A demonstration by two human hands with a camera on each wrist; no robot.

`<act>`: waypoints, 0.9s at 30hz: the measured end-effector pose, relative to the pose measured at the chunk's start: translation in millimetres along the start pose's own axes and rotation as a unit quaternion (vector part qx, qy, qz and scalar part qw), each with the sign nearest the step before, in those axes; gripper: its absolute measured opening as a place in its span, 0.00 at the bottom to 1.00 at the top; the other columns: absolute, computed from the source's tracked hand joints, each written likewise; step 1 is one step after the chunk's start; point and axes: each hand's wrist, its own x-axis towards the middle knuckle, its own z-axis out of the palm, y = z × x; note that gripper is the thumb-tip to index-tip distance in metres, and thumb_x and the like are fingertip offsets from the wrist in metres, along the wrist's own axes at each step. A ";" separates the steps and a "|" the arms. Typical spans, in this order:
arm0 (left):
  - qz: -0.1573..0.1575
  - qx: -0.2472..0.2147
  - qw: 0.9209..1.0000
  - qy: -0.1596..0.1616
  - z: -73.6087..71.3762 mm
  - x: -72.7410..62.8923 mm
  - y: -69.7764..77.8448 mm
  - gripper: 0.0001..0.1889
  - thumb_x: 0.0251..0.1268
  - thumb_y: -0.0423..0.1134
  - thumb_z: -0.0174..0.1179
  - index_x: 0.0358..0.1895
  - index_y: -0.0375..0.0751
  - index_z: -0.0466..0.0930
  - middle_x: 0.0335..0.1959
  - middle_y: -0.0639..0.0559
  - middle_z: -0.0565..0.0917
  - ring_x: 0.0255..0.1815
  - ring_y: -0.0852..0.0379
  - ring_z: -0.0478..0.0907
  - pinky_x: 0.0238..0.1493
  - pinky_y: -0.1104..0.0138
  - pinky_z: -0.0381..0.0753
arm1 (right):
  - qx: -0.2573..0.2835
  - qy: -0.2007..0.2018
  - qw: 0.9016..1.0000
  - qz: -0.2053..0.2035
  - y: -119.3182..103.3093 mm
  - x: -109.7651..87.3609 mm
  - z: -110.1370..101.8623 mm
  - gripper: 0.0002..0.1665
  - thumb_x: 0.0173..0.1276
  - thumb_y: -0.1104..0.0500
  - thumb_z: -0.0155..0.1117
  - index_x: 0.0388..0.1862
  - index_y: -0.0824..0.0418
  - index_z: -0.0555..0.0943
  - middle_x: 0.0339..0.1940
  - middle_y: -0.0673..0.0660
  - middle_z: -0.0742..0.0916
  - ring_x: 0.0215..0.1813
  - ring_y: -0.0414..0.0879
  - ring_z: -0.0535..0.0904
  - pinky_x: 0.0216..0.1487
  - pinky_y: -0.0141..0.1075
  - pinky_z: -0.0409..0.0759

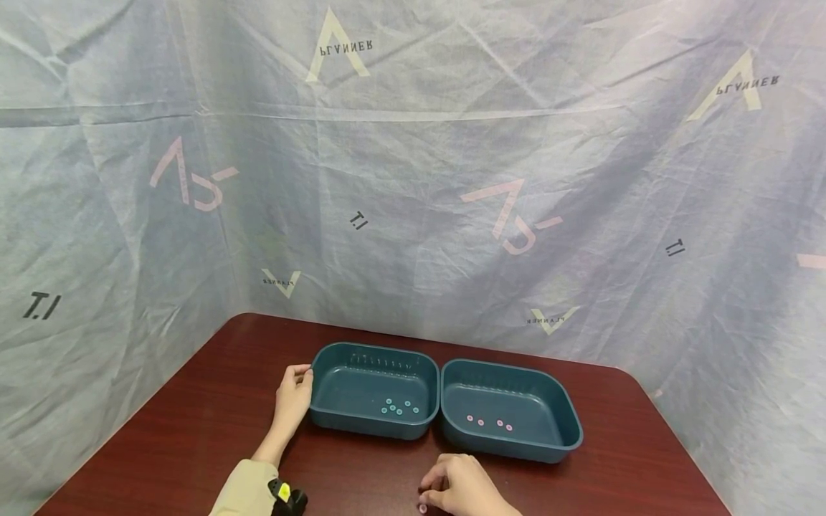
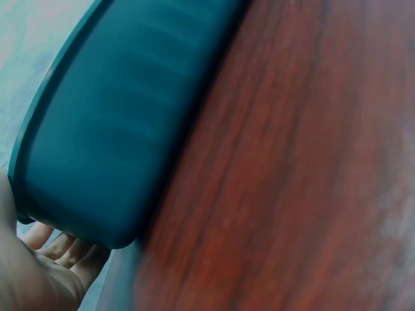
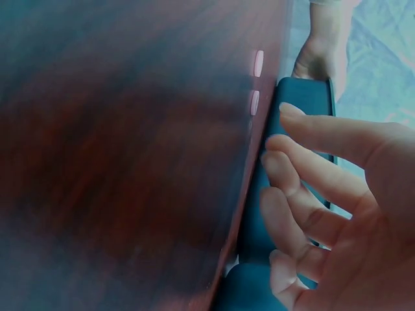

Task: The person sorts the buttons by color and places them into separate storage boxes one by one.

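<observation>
My left hand [image 1: 295,394] holds the left end of a dark teal plastic bin [image 1: 374,431], with fingers against its outer wall. In the left wrist view, the fingers [image 2: 61,249] reach round the bin's end below the rim. Just above the table near me is my right hand [image 1: 461,484], its fingers loosely bent and nothing between them. A small pink button [image 1: 422,509] lies by its fingertips. The right wrist view shows two pink buttons, an upper one [image 3: 259,63] and a lower one [image 3: 255,103], on the tabletop beyond the thumb.
A second teal bin [image 1: 510,448] stands against the first one's right side, with several pink buttons [image 1: 500,423] inside. Several light-blue buttons [image 1: 392,408] lie in the left bin. The dark red wooden table [image 1: 213,416] meets a hanging grey cloth [image 1: 400,287] behind.
</observation>
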 end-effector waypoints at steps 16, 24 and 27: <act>-0.006 0.001 1.000 -0.005 -0.8 -1.1 -1.5 0.18 0.74 0.42 0.42 0.59 0.33 0.66 0.55 0.34 0.74 0.54 0.41 0.72 0.49 0.54 0.71 | 0.032 -0.061 0.997 0.015 0.9 -1.7 -0.8 0.04 0.54 0.60 0.72 0.30 0.54 0.88 0.22 0.41 0.80 0.24 0.27 0.72 0.28 0.24 0.71; -0.002 0.007 1.000 0.000 -0.4 -1.8 -0.1 0.18 0.74 0.42 0.43 0.58 0.34 0.67 0.54 0.35 0.75 0.53 0.42 0.73 0.47 0.58 0.71 | 0.024 -0.055 0.998 -0.001 1.9 -0.9 -0.5 0.05 0.54 0.60 0.72 0.30 0.52 0.89 0.22 0.40 0.81 0.24 0.26 0.73 0.27 0.23 0.72; 0.001 0.008 1.000 0.004 -0.1 -1.8 0.9 0.17 0.74 0.41 0.43 0.58 0.34 0.67 0.53 0.34 0.75 0.53 0.43 0.74 0.47 0.59 0.71 | -0.005 -0.044 0.999 -0.019 1.4 -0.9 0.2 0.05 0.53 0.60 0.72 0.29 0.51 0.89 0.22 0.39 0.81 0.24 0.25 0.73 0.27 0.22 0.71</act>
